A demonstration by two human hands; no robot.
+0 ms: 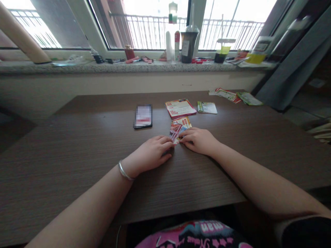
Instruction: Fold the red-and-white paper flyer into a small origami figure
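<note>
A colourful printed leaflet [176, 131], red, yellow and blue, lies on the brown table [103, 155] with a part of it folded over at an angle. My left hand [154, 151], a silver bangle at its wrist, has its curled fingertips on the leaflet's lower left edge. From the other side my right hand [200, 140] grips the lower right part, its fingers bent and pressed together. Fingers cover some of the paper there. Just beyond the leaflet sits a stack of printed sheets [180, 108] with a red and yellow border.
A phone [143, 116] lies left of the stack, and a small pile of green-edged cards [207, 107] right of it. More leaflets [227, 95] spread at the far right corner. The granite windowsill [144, 69] holds a dark cup [188, 44], bottles and pens.
</note>
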